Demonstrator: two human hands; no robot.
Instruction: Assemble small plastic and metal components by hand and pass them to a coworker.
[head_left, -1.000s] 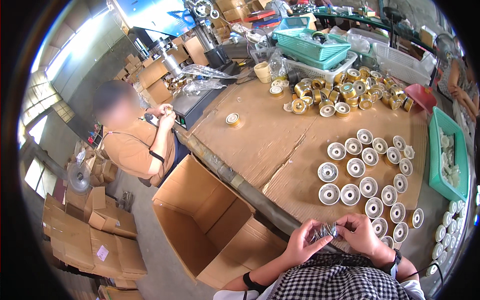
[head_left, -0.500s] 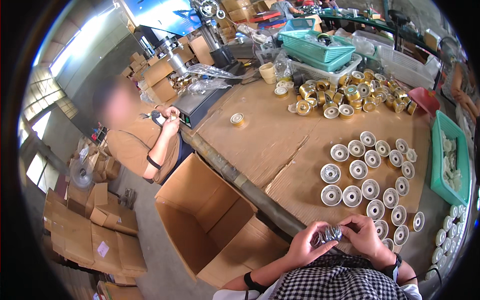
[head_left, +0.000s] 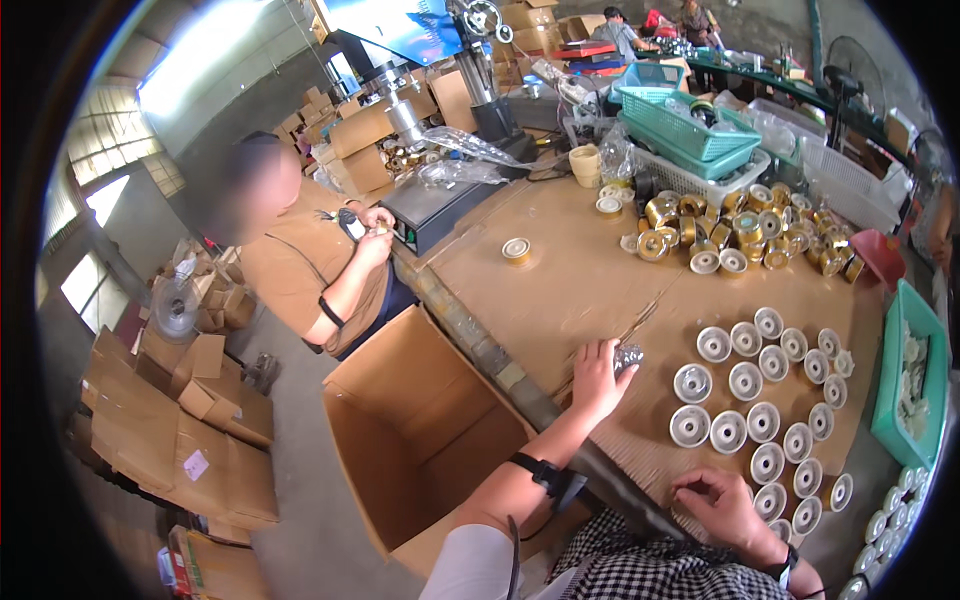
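My left hand [head_left: 597,382] reaches out over the cardboard-covered table, fingers and thumb closed around a shiny silver ribbed piece [head_left: 628,357]. Much of that piece is hidden by the fingers, and its exact kind is not clear. My right hand [head_left: 728,508] is at the near table edge, its fingers loosely bent and apart, with nothing visible in them. Beside it stand several round wheel-like parts [head_left: 729,432] with pale, dished tops and a hole in the middle, set out in loose rows.
Gold-sided round parts [head_left: 748,228] lie heaped at the back, near green baskets [head_left: 690,130]. A single part [head_left: 516,250] stands apart. An open carton [head_left: 400,450] adjoins the table's left edge. Across it a co-worker [head_left: 320,260] handles something small beside a drill press [head_left: 490,110]. A green tray [head_left: 885,420] stands right.
My left hand has moved forward from my lap, carrying the silver piece away from my right hand. My right hand has let go and dropped slightly to the table edge. The view has shifted.
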